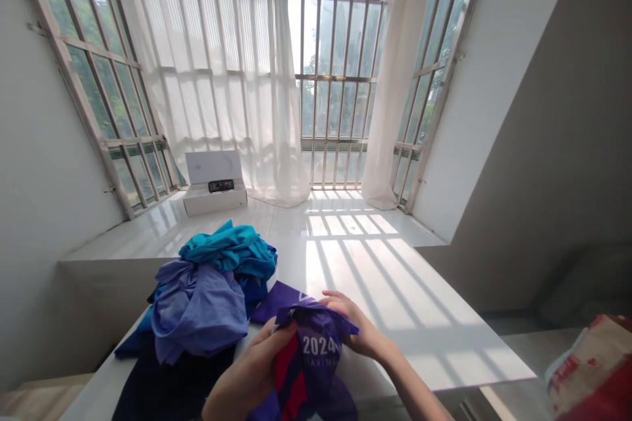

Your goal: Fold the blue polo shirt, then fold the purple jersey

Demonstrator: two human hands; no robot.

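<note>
Head view, first item: one purple printed cloth (316, 368), lettered "2024", red-striped, gathered between our two hands over the near part of a white table (419, 355). Our left hand (257, 362) was clamped on its near left side, thumb across the face, which we judged kept the folds from slipping. Our right hand (354, 323) gripped the opposite side, fingers partly hidden by fabric, seemingly to hold that edge out; how firmly, we could not tell. A purple flap, apparently of the same cloth, stretched just beyond the hands.

Left of our hands: one loose heap, perhaps put there to leave them room. Teal cloth (230, 247) on top, periwinkle cloth (197, 309) nearer us, black cloth (172, 385) apparently lowest.

Surface: glossy, sunlit, barred with shadow beyond and right of our hands.

Room: well beyond our left hand, a white box (214, 202), lid raised, with a dark device (220, 185); straight beyond, sheer curtains (222, 99) and window bars (340, 78). Far right of our hands, a red-and-tan item (597, 368), kind unclear.
</note>
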